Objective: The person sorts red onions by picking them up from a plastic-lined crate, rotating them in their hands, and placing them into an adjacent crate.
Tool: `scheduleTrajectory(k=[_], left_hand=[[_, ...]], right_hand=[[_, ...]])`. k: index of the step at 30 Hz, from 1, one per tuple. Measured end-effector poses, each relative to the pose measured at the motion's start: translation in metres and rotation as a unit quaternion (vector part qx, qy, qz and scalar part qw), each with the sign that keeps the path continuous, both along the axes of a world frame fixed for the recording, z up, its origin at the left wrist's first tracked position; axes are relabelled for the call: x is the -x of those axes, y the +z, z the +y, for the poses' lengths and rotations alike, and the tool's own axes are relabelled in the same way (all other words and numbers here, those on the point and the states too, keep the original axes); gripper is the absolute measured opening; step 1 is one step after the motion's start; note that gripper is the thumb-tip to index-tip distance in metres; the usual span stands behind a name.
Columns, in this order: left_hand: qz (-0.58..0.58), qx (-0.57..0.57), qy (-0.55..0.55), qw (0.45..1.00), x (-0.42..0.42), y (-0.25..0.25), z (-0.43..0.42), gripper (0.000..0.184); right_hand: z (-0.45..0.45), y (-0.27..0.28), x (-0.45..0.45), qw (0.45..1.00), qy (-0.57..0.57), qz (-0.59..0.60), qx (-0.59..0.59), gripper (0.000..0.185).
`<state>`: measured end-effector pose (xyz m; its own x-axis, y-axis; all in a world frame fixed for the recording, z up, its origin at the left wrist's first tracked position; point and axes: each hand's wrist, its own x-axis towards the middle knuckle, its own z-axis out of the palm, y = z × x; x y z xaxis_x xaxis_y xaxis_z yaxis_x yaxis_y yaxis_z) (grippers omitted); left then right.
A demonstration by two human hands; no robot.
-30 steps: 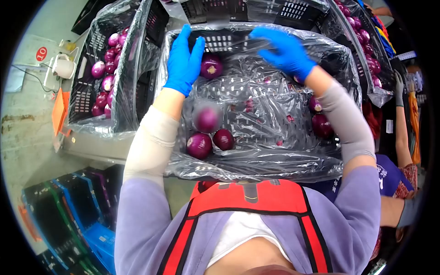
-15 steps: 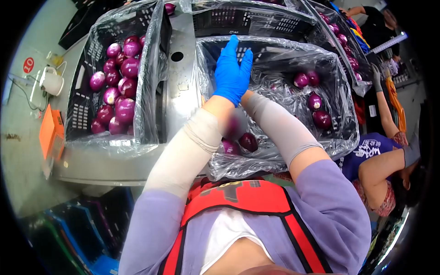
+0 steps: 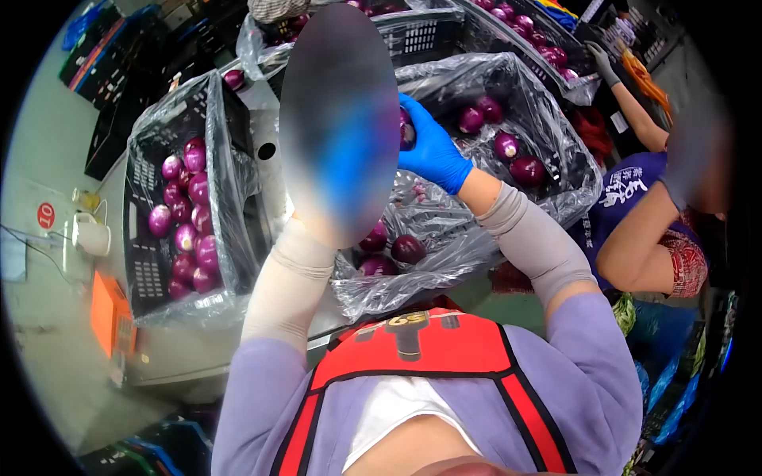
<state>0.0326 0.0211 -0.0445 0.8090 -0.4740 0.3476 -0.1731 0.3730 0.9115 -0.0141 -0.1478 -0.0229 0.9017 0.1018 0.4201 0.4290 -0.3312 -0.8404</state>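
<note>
My right hand (image 3: 436, 151), in a blue glove, is closed around a purple onion (image 3: 407, 131) above the plastic-lined black crate (image 3: 548, 119) in front of me. Beside it, my left hand (image 3: 345, 163) shows only as a blue smear inside a blurred oval, its fingers hidden. Whether it touches the onion cannot be seen. Inside this crate, purple onions (image 3: 409, 249) lie near the front left, and several more onions (image 3: 527, 170) rest at the right side. Loose skin scraps (image 3: 419, 190) are on the liner.
To the left, another lined crate (image 3: 143, 270) holds several purple onions (image 3: 206, 252). Metal table (image 3: 182, 357) lies beneath. Further crates of onions (image 3: 548, 54) stand behind. A co-worker in a purple shirt (image 3: 627, 194) is at the right. An orange box (image 3: 111, 313) stands at left.
My hands were together, the left in front of the right; now the right has come into sight at the right, holding an onion. The view has shifted, with the left crate lower.
</note>
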Motion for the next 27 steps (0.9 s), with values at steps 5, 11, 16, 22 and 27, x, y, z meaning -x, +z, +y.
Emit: scheduleTrajectory(k=[5,11,16,22,27], left_hand=[[0.174,0.072,-0.124,0.974,-0.001,0.011,-0.003,0.053],[0.244,0.081,-0.159,0.953,-0.004,0.012,-0.008,0.059],[0.268,0.099,-0.148,0.947,-0.003,0.014,-0.003,0.059],[0.43,0.176,-0.136,0.875,0.0,0.024,0.002,0.059],[0.43,0.187,-0.138,0.872,-0.002,0.02,0.003,0.059]], right_hand=[[-0.013,0.034,0.018,0.973,0.07,0.122,-0.182,0.081],[-0.024,0.014,0.015,0.977,0.059,0.105,-0.174,0.079],[-0.005,0.009,0.013,0.977,0.037,0.103,-0.185,0.081],[0.002,0.002,0.014,0.973,0.015,0.119,-0.198,0.081],[0.005,-0.004,0.017,0.973,0.007,0.115,-0.198,0.078]])
